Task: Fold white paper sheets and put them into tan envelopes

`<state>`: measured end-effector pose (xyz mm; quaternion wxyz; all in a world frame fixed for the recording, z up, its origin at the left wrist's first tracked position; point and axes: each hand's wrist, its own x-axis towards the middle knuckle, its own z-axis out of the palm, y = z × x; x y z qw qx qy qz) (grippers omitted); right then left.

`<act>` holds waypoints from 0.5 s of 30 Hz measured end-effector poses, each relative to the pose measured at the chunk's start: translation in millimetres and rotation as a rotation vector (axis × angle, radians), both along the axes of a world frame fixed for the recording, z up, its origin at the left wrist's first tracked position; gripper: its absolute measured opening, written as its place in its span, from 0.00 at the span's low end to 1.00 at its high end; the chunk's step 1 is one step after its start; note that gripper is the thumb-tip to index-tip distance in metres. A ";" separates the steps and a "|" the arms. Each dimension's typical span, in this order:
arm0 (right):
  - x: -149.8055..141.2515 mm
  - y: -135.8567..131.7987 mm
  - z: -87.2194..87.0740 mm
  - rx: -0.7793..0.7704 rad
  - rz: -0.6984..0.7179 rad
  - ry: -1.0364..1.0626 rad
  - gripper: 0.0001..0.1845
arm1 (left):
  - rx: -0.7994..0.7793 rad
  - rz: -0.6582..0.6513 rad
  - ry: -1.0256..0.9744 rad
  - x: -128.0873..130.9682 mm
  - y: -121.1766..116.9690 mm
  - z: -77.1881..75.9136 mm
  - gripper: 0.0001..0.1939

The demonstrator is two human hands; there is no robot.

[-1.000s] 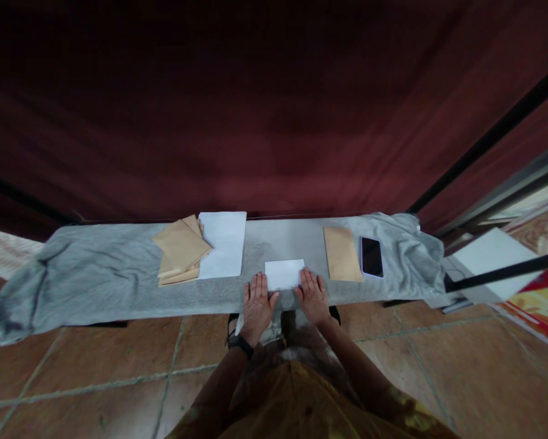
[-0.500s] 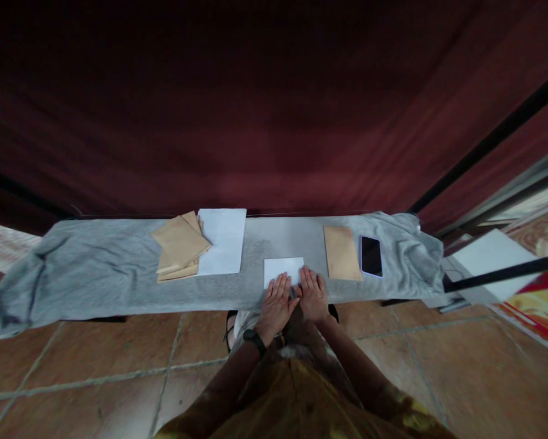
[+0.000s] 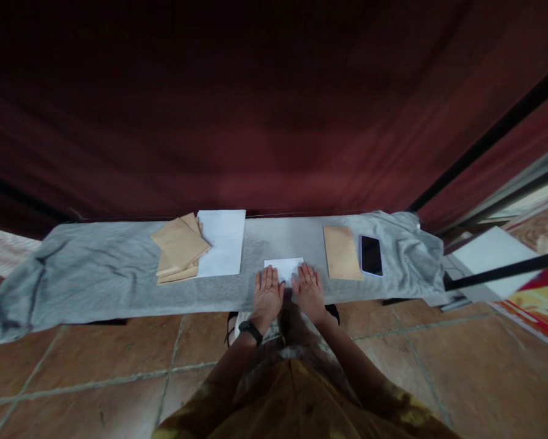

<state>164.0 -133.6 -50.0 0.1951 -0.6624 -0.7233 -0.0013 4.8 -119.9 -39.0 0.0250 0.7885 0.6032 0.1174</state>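
A small folded white paper (image 3: 284,266) lies on the grey cloth-covered bench (image 3: 118,274) in front of me. My left hand (image 3: 267,292), with a black band on its wrist, lies flat with fingers stretched over the paper's left near part. My right hand (image 3: 307,289) lies flat on the paper's right near part. Only the paper's far strip shows between and beyond the fingers. Both hands are open and press down; neither grips anything.
A fanned stack of brown envelopes (image 3: 178,247) and a white sheet (image 3: 221,242) lie to the left. To the right lie one brown envelope (image 3: 341,252) and a dark phone (image 3: 371,255). A dark red curtain (image 3: 274,110) hangs behind. Tiled floor lies below.
My left hand slid right from beside the paper onto it, then eased back a little. Both hands now cover more of the paper, which shows less than before.
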 end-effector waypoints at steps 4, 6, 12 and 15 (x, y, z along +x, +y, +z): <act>-13.4 14.4 8.0 -0.043 0.084 0.029 0.27 | -0.027 -0.063 0.003 6.3 9.6 5.1 0.28; -18.5 20.8 9.0 -0.057 0.130 0.037 0.26 | -0.051 -0.097 0.003 7.8 14.9 5.3 0.29; -21.3 29.7 1.1 -0.060 0.138 0.013 0.26 | -0.071 -0.094 0.002 6.9 24.3 1.8 0.29; -17.6 30.1 -2.8 -0.042 0.109 -0.003 0.27 | -0.062 -0.062 -0.005 4.1 26.0 0.5 0.29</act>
